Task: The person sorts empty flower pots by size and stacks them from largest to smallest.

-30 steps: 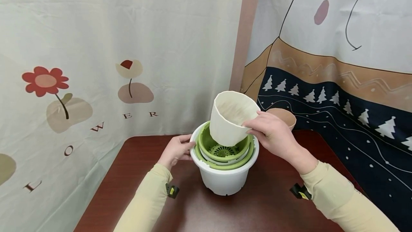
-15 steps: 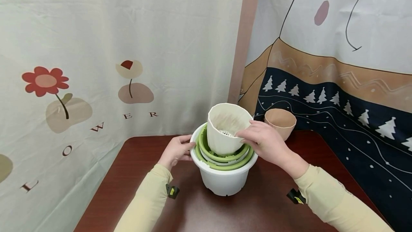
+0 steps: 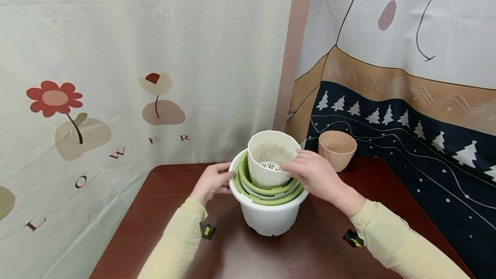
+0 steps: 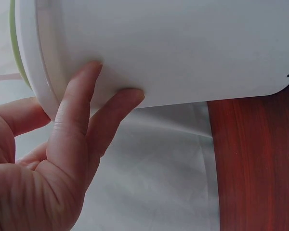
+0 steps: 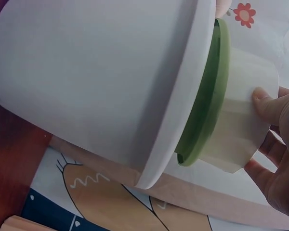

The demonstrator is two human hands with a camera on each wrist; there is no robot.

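A large white flower pot [image 3: 269, 218] stands upright on the table with green and white pots nested inside it. My left hand [image 3: 212, 182] holds its rim at the left side; in the left wrist view two fingers [image 4: 77, 110] lie against the outer wall under the rim. A smaller cream flower pot [image 3: 265, 180] with a faceted wall and a holed bottom sits partly inside the inner green pot [image 3: 243, 171]. My right hand [image 3: 315, 175] pinches the cream pot's rim at the right, thumb outside, as the right wrist view shows. The cream pot's base is hidden.
A peach-coloured flower pot [image 3: 338, 154] stands at the table's back right. The dark red table [image 3: 166, 210] meets printed curtains [image 3: 217, 76] at its back and right.
My right hand has lowered the cream pot into the green one and moved slightly left; the pot has gone from tilted to nearly upright. My left hand has stayed in place.
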